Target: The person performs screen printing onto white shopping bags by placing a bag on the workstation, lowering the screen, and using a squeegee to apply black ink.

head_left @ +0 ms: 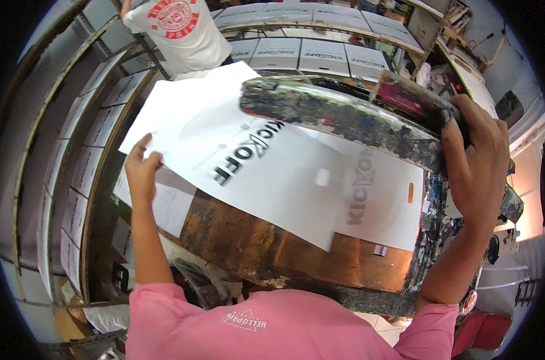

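A white printed bag with black lettering and an oval handle hole stretches slantwise over the work board. Its left edge is pinched between the thumb and finger of my left hand. My right hand grips the right end of a raised, ink-stained printing frame. A squeegee-like block with pink-red ink stains rests along the frame, close to my right fingers. Under the frame, a second white bag with dark lettering lies on the brown board, the board showing through its slot.
Racks of white printed pieces stand on the left and at the back. A person in a white shirt stands at the far left. White paper lies under my left wrist. A red chair stands at lower right.
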Motion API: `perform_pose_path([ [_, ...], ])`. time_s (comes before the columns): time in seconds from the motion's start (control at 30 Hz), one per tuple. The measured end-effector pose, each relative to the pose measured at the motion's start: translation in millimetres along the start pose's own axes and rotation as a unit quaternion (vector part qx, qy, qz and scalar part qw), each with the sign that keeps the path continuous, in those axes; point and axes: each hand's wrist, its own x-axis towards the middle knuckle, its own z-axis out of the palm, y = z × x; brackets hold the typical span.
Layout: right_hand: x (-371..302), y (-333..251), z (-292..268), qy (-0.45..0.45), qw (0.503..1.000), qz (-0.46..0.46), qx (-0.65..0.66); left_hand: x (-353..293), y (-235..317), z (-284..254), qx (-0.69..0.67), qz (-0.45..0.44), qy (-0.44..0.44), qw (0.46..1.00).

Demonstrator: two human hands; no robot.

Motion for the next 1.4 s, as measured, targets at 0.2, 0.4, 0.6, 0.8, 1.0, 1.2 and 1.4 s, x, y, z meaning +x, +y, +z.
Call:
perform_pose_path([
  [0.2, -8.8, 1.0, 4.9, 0.025, 1.0, -0.001, 0.001, 152.8, -90.1, -90.5, 0.092, -0.093, -0.026, 0.991],
  [0.4, -6.0, -11.1, -2.2, -0.02, 0.999, 0.025, 0.019, 150.7, -68.9, -61.0, 0.499, 0.205, 0.112, 0.835],
  [0.6, -92.2, -19.8, 26.4, -0.078, 0.996, 0.026, 0.043, -188.9, 55.7, 89.5, -0.489, -0.064, -0.509, 0.705],
  [0.8, -205.7, -30.7, 57.9, -0.318, 0.938, -0.059, 0.124, -262.3, -5.9, 89.6, -0.42, -0.453, -0.279, 0.735],
  [1.0, -255.0, -40.0, 111.5, -0.374, 0.908, 0.01, 0.19, -258.7, -51.8, 104.1, -0.348, -0.52, -0.279, 0.728],
  [1.2, -202.4, -2.0, 210.5, -0.274, 0.945, -0.034, 0.177, -283.1, -74.6, 96.5, -0.338, -0.492, -0.238, 0.766],
  [1.4, -94.9, 66.0, 340.0, -0.193, 0.972, -0.057, 0.12, -281.5, -88.9, 89.6, -0.376, -0.449, -0.295, 0.755],
])
